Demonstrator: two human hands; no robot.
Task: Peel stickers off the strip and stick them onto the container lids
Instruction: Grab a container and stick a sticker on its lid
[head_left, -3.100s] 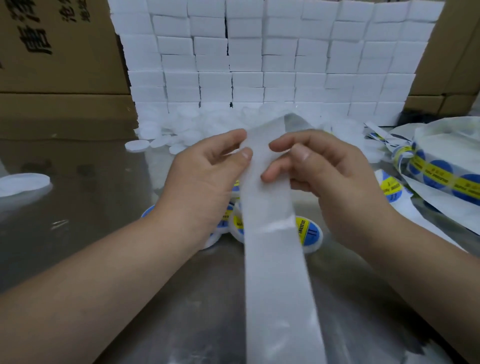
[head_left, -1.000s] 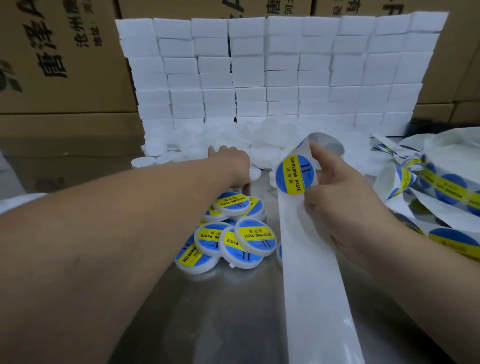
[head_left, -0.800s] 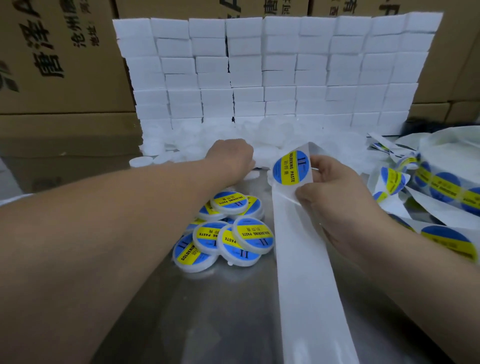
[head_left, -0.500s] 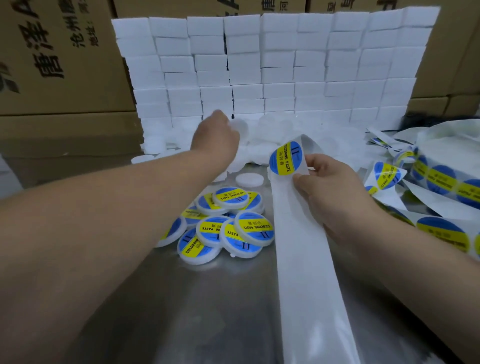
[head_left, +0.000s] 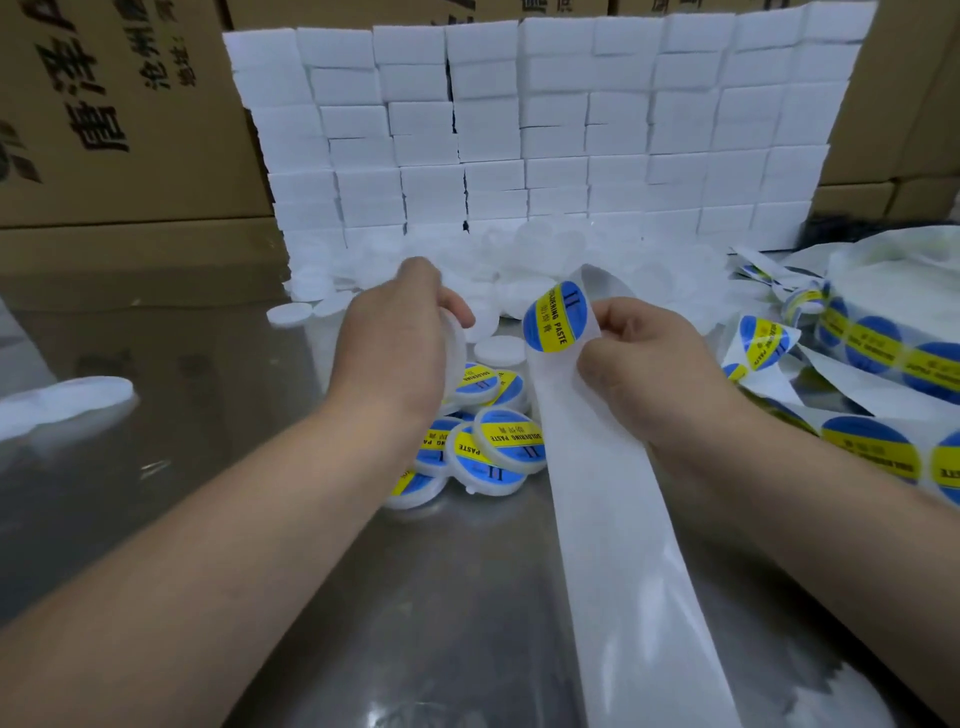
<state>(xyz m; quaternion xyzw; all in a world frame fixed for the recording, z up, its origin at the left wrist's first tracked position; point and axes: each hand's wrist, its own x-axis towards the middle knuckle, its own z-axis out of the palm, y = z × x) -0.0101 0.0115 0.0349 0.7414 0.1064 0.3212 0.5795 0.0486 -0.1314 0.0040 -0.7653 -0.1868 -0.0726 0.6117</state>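
Observation:
My left hand grips a plain white round lid on edge, above a cluster of several stickered lids. My right hand pinches the white backing strip, which runs down toward me across the metal table. A round blue and yellow sticker stands half peeled at the strip's top bend, just left of my right thumb. One bare lid lies flat between my hands. A heap of bare white lids lies behind.
A wall of stacked white blocks stands at the back, with cardboard boxes left and right. A sticker roll and loose strip loops lie at the right. One white lid rests far left on the steel table.
My left hand reached into the lid heap, took a bare white lid and drew it back toward the strip. My right hand kept the strip with the sticker lifted.

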